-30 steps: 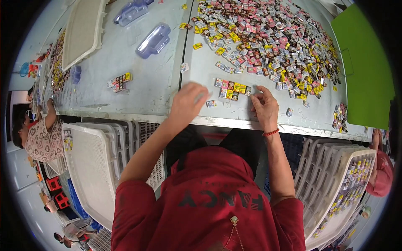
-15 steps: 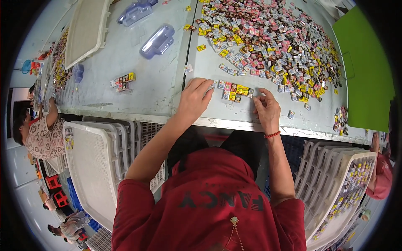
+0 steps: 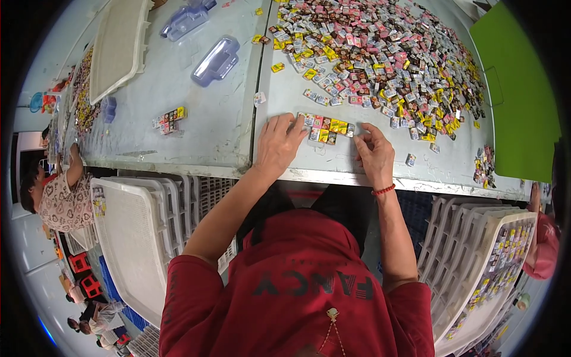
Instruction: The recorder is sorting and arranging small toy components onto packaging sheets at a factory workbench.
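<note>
Little boxes (image 3: 334, 127) in white, pink, yellow and brown lie in two tight rows between the hands. The left hand (image 3: 279, 143) has its fingertips at one end; I cannot tell whether it grips. The right hand (image 3: 375, 156) is half-curled, thumb apart, by the other. Beyond, a heap (image 3: 380, 56) covers the bench (image 3: 440, 168).

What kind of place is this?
Probably a packing workshop: there's a big heap of tiny packs on the table, plus clear plastic shells and stacks of white trays below.
</note>
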Motion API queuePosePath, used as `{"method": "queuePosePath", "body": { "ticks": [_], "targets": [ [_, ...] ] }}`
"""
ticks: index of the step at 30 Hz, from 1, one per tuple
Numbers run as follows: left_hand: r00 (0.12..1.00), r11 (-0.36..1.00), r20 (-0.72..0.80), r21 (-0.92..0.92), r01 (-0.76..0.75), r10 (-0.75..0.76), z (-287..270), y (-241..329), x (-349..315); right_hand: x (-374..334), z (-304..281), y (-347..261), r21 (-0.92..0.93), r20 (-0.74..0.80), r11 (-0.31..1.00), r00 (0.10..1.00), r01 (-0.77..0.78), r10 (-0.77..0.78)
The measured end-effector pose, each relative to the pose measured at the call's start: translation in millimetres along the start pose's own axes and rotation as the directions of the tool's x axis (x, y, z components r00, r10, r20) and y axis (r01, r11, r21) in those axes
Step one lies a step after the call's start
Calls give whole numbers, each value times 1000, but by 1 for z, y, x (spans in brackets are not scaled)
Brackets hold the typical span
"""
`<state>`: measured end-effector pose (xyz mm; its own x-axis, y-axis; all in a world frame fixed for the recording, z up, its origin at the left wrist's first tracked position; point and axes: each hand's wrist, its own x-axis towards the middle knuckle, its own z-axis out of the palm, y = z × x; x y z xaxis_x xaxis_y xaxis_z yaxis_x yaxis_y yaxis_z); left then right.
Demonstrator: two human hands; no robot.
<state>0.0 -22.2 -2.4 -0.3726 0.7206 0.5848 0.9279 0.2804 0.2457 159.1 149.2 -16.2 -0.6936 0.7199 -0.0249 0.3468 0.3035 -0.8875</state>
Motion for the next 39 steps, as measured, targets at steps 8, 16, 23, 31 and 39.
{"method": "queuePosePath", "body": {
  "ticks": [8, 16, 23, 31, 39],
  "targets": [
    [726, 534, 403, -496, 684, -557, -17, -18, 9, 0, -5, -16, 63, 16, 995, 997, -77, 76],
    [597, 303, 528, -541, 785, -604, -1, -23, 23, 2, 0, -13, 82, 60, 989, 991, -127, 122],
    [550, 191, 493, -604, 774, -674, -6, -47, 12, 20, 28, -17, 87, 106, 995, 993, -51, 42],
    [578, 287, 431, -570, 770, -693, -56, -89, 19, 40, 62, -68, 201, 203, 980, 979, -13, -29],
    [457, 269, 322, -486, 831, -829, -175, -229, -31, 58, 228, -173, 465, 431, 879, 894, -106, -120]
  ]
}}
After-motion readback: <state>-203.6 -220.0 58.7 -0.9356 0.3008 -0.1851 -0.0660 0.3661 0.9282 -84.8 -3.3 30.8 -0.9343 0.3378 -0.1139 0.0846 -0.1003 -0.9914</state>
